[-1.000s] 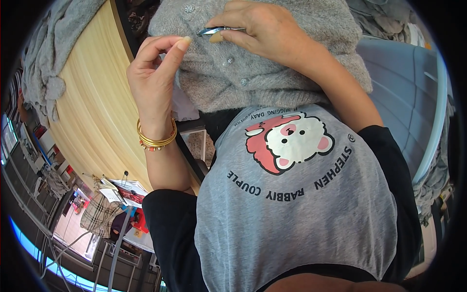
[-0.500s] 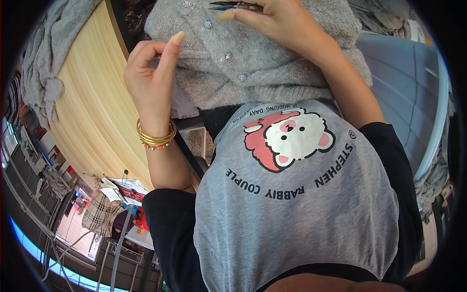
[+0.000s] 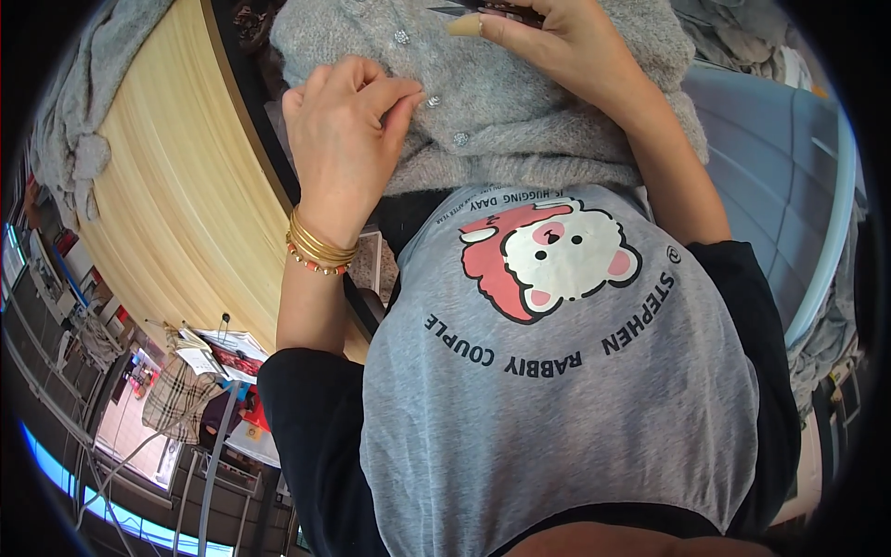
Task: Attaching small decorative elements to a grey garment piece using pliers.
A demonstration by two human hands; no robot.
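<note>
A fuzzy grey knit cardigan (image 3: 529,102) lies across my lap, with a row of sparkling round buttons (image 3: 461,139) down its front. Thumb and forefinger of my left hand (image 3: 343,139) are pinched together over the cardigan, right beside one of the buttons. Whatever lies between those fingertips is too small to make out. At the upper right, my right hand (image 3: 566,42) grips dark, pointed thread snips (image 3: 506,11) above the knit. Their blades point left, and the fingers partly hide the handle.
A pale wooden tabletop (image 3: 186,195) curves along my left, with another grey knit garment (image 3: 88,102) draped at its far end. To my right stands a blue-grey plastic bin (image 3: 761,158). More grey knitwear (image 3: 733,37) is heaped behind it. Papers (image 3: 237,357) lie near the table's near edge.
My left hand has moved right, from the cardigan's left side to the buttons, its fingertips now pinched on the knit. My right hand, still holding the snips, has shifted slightly right.
</note>
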